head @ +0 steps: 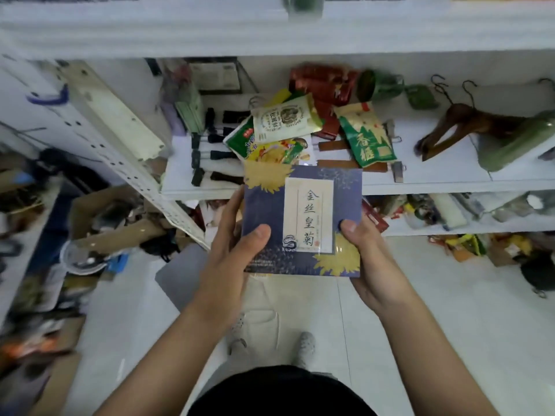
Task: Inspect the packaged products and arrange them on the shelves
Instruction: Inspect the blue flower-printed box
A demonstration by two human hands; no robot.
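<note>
Head view: pinches blue box [303, 220] by its near corners in left grip [231, 250] and right grip [372, 259], thumbs on top, long axis toward shelf [450, 184] just beyond.

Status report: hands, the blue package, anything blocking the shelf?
Two-handed: left hand and right hand grip the blue package, thumbs on front. Held in front of the shelf, not yet placed. Snack bags piled on shelf behind it.

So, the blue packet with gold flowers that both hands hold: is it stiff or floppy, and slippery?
Probably fairly stiff: the blue packet stays flat though the left hand and right hand grip only its lower sides. Its surface looks glossy, so it may slide on the shelf. It seems thin, so likely light.
</note>
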